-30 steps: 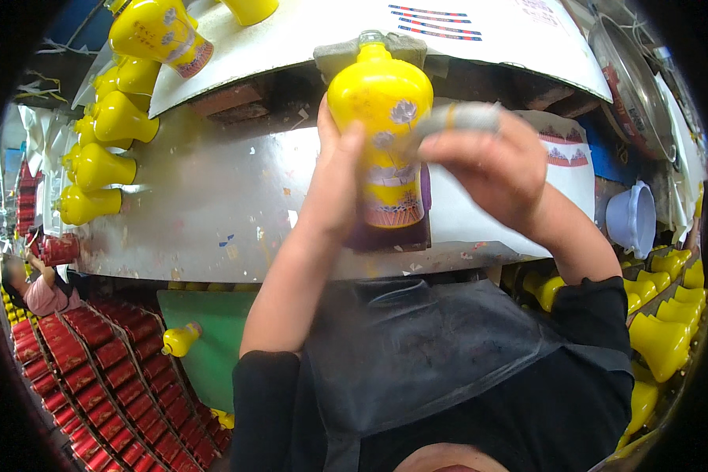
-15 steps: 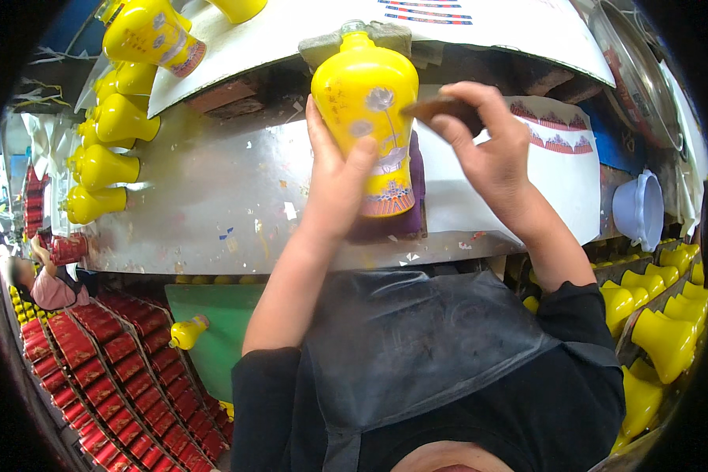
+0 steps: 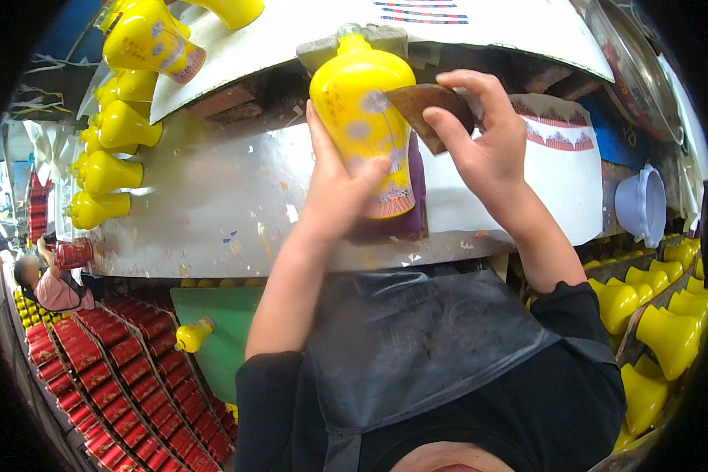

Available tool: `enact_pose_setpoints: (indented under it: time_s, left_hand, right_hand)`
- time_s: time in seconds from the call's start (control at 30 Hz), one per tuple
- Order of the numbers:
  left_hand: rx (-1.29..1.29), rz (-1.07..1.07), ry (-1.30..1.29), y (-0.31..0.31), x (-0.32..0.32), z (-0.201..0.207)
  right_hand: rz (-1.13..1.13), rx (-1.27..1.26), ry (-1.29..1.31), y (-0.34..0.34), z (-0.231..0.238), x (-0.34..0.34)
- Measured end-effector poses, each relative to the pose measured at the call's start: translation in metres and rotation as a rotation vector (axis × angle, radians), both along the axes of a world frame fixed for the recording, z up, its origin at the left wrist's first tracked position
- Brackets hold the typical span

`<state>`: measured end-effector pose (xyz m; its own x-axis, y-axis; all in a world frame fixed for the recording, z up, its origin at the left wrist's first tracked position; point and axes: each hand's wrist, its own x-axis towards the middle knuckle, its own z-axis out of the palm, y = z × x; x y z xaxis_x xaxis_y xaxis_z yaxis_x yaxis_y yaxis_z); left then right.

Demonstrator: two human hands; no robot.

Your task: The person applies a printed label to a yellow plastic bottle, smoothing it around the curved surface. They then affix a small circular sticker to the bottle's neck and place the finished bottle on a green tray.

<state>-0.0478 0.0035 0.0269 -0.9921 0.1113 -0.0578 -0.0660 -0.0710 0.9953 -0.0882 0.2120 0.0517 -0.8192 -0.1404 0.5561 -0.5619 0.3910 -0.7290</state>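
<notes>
A yellow bottle (image 3: 346, 82) with a clear glass neck lies across the middle of the bench, its neck on a grey rest (image 3: 315, 52) and its body over a purple cloth (image 3: 416, 169). Lilac flowers, small lettering and a patterned band at the base decorate it. My left hand (image 3: 340, 181) grips the bottle's lower left side, thumb across its front. In my right hand (image 3: 484, 138) is a flat brown scraper (image 3: 433, 108), pinched between thumb and fingers. The scraper's pointed corner meets the flower on the bottle's upper right side, and its face is turned toward me.
Several yellow bottles (image 3: 114, 169) lie along the bench's left side. White sheets with printed bands (image 3: 558, 134) are at right, near a lavender basin (image 3: 639, 206). Yellow bottles (image 3: 669, 338) fill racks at lower right; red ones (image 3: 126, 377) fill racks at lower left, near another person (image 3: 59, 287).
The scraper has turned from nearly edge-on to showing its broad face, and its tip has moved up and left onto the flower. My left thumb has slid slightly down and right.
</notes>
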Motion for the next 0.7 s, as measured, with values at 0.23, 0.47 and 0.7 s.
enact_pose_setpoints:
  time_s: [0.23,0.47,0.7]
  left_hand:
    - [0.128,0.009,0.06,0.005,0.0,0.003]
    - [-0.094,0.126,0.167,0.005,0.003,-0.004]
    - [-0.069,0.119,0.19,0.011,0.006,-0.012]
  right_hand:
    - [0.088,0.36,0.29,-0.014,0.027,-0.014]
    - [0.15,-0.099,-0.088,-0.006,0.043,-0.027]
    - [0.006,0.257,-0.438,-0.021,0.008,0.007]
